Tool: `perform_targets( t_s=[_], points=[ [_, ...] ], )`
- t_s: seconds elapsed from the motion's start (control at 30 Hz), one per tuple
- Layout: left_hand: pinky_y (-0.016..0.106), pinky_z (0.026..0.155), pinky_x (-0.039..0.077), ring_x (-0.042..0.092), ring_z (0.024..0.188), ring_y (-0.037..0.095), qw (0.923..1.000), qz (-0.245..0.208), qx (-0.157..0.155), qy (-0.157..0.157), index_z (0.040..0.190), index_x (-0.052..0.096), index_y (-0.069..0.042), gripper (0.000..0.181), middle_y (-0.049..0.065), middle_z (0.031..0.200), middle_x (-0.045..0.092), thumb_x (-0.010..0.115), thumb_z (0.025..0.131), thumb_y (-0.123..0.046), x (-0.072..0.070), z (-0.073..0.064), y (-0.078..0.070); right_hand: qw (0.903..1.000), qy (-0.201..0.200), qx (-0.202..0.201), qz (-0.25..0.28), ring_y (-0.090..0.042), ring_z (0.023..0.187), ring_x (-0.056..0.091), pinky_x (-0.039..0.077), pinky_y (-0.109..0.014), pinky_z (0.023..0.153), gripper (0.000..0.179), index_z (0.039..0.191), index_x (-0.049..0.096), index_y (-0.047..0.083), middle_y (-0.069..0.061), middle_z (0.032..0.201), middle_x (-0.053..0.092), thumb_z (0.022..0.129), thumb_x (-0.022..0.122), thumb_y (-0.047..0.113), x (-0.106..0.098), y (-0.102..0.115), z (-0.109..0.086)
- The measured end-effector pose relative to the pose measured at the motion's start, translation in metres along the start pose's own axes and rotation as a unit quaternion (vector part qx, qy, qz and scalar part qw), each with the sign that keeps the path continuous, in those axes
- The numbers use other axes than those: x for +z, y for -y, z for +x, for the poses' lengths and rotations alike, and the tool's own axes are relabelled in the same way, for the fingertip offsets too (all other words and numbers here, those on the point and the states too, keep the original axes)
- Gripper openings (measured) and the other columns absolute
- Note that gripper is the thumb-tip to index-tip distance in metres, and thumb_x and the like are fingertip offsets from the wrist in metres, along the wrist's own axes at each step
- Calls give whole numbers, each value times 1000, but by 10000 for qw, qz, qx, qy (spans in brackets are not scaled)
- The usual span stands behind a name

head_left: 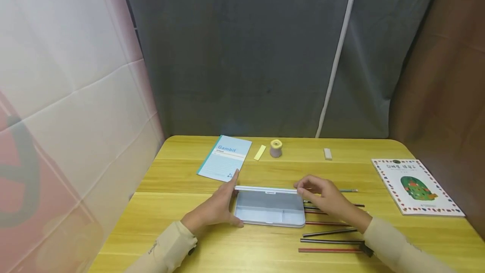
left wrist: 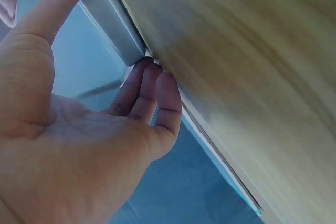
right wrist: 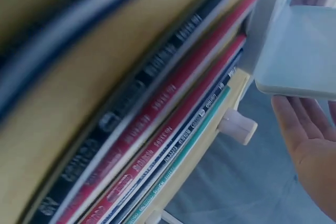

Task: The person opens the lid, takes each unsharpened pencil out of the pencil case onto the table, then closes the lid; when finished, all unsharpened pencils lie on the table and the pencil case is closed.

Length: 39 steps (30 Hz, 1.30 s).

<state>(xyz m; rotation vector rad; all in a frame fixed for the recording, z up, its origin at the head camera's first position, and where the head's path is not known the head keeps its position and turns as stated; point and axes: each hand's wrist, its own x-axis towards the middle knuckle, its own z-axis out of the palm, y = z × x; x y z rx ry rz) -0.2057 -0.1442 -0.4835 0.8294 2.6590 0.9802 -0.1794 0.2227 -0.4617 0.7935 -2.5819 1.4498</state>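
A white pencil case (head_left: 261, 215) lies on the table with its lid (head_left: 251, 188) raised, showing a long compartment and a smaller one. My left hand (head_left: 217, 206) grips the case's left side, thumb at the front corner and index finger reaching toward the back. In the left wrist view, the other fingers of that hand (left wrist: 89, 140) curl against the case's edge. At the lid's right corner, my right hand (head_left: 322, 192) holds the edge between thumb and fingers. The right wrist view shows its fingers (right wrist: 296, 121) behind the pale lid (right wrist: 299, 51); the thumb is hidden there.
Several dark, red and green pencils (head_left: 331, 241) lie right of the case, partly under my right forearm. Behind are a notebook (head_left: 227, 155), a yellow strip (head_left: 259, 153), a yellow-topped grey object (head_left: 276, 149) and a white eraser (head_left: 327, 154). A picture book (head_left: 413, 188) lies far right.
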Motion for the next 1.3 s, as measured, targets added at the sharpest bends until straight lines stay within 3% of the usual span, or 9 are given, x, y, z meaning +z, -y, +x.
perform_targets(
  t_s=[0.1, 0.27, 0.43, 0.6, 0.77, 1.03, 1.3],
  points=[
    [60, 128, 29, 29, 159, 44, 9999, 50, -68, 84, 172, 4, -7, 149, 23, 173, 29, 104, 65, -32, -2, -1, 0, 9984, 283, -348, -352, -5, 108, 71, 62, -36, 94, 7, 108, 74, 17, -6, 117, 78, 103, 71, 15, 3, 2, -6],
    [61, 121, 40, 44, 142, 39, 9994, 278, -61, 176, 168, 27, -2, 133, 21, 156, 48, 104, 65, -37, -4, 0, 1, 9886, 669, -680, -1161, -16, 111, 69, 60, -41, 95, 15, 104, 73, 23, 0, 120, 74, 93, 84, 22, 8, 7, -11],
    [51, 109, 48, 46, 122, 23, 9981, 563, 102, 244, 165, 34, -3, 129, 11, 137, 53, 100, 66, -52, -4, 0, 1, 9767, 1007, -403, -1853, -20, 117, 64, 58, -41, 99, 35, 117, 75, 17, 1, 125, 68, 86, 90, 23, 13, 14, -9],
    [36, 96, 46, 43, 114, 16, 9976, 617, 208, 224, 162, 44, -4, 111, 5, 127, 53, 90, 77, -60, -3, 0, 1, 9638, 1312, 17, -2322, -30, 133, 57, 55, -51, 107, 62, 139, 70, 7, -7, 142, 62, 83, 92, 25, 17, 18, -5],
    [35, 92, 45, 44, 112, 17, 9973, 679, 150, 234, 159, 48, -5, 99, 6, 130, 54, 85, 85, -58, -5, 0, -3, 9571, 1541, 209, -2444, -41, 143, 53, 49, -60, 113, 70, 144, 66, 4, -14, 154, 58, 84, 92, 28, 16, 19, -1],
    [43, 99, 49, 46, 115, 18, 9978, 606, 26, 264, 156, 52, -5, 98, 5, 128, 53, 89, 81, -56, -4, -3, -6, 9566, 1574, 355, -2425, -41, 139, 57, 49, -59, 112, 68, 137, 71, 5, -13, 149, 64, 79, 96, 29, 17, 30, 2],
    [44, 98, 50, 47, 113, 19, 9977, 637, 4, 220, 152, 53, -4, 97, 5, 125, 53, 91, 79, -55, -4, -3, -11, 9544, 1470, 364, -2573, -41, 140, 57, 49, -60, 112, 70, 139, 70, 6, -13, 150, 63, 79, 95, 33, 19, 33, -1]
  ],
)
